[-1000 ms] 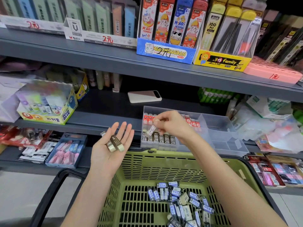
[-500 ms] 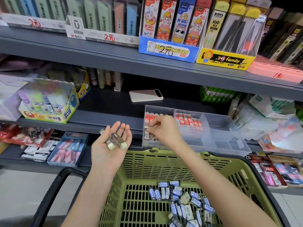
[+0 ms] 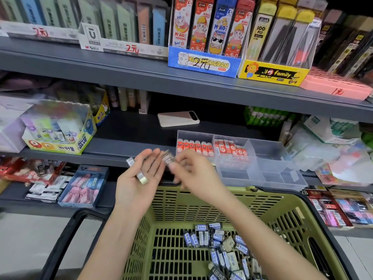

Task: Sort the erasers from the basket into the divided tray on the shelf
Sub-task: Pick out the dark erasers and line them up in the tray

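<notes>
The grip of the right hand [image 3: 193,172] is clamped on one small wrapped eraser [image 3: 167,158], pinched at the fingertips just beside the fingers of the left hand [image 3: 139,178]; motion blur hides exactly how those fingertips lie. The left hand is turned palm up with fingers nearly straight, its grip apart, apparently serving as a holding spot. The spare erasers [image 3: 142,177] rest on it, one poking out past its outer edge, so the right hand can take singles without dipping down each time. Both hands hover over the far rim of the green basket [image 3: 201,201], where a heap [image 3: 222,245] of erasers waits unsorted. Just beyond, at the front of the shelf [image 3: 125,152], stands the clear divided tray [image 3: 282,176], with red-sleeved erasers [image 3: 193,145] upright in rows in its back left compartments. The pinched piece looks bound for a compartment of its own kind.
</notes>
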Demonstrator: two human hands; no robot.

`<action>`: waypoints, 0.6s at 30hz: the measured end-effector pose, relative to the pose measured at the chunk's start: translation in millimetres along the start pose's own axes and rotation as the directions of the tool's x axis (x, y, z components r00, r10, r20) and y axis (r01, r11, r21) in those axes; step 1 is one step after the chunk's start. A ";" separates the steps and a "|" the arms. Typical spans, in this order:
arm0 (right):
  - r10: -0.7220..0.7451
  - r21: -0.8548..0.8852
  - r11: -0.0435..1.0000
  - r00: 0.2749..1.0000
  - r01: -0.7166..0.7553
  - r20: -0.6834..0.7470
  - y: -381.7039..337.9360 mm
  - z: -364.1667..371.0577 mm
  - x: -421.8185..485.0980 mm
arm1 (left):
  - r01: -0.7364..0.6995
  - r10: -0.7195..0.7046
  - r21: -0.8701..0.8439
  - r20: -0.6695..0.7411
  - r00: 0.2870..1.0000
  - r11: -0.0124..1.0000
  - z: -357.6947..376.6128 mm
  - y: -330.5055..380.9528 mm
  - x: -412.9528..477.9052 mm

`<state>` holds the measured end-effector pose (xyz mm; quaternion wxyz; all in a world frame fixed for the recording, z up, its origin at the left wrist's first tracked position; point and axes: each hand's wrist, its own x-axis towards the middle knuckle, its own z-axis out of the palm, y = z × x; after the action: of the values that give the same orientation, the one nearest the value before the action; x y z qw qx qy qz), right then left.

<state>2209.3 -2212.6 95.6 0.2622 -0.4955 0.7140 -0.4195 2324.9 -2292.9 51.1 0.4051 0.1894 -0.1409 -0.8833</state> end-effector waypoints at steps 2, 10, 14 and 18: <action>0.007 -0.027 1.000 0.995 -0.009 -0.096 6.9 -27.8 5.4 | 0.007 0.001 0.092 -0.081 0.997 0.996 -2.4 -1.8 2.9; 0.212 -0.087 0.974 0.977 -0.211 0.002 23.6 -54.4 29.8 | 0.065 -0.046 0.172 -0.112 0.993 0.983 -5.1 -1.9 4.0; 0.304 -0.033 0.952 0.953 -0.304 -0.005 28.3 -36.0 38.0 | 0.077 -0.038 0.252 -0.158 0.987 0.965 -1.3 -3.7 4.2; 0.241 -0.209 0.945 0.968 -0.250 -0.070 31.3 -24.7 42.8 | 0.036 0.000 0.320 -0.113 0.994 0.947 -2.2 -6.2 3.6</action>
<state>2158.6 -2239.0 83.1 0.2412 -0.4190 0.8171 -0.3140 2319.6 -2291.9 45.8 0.3680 0.3034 -0.2584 -0.8401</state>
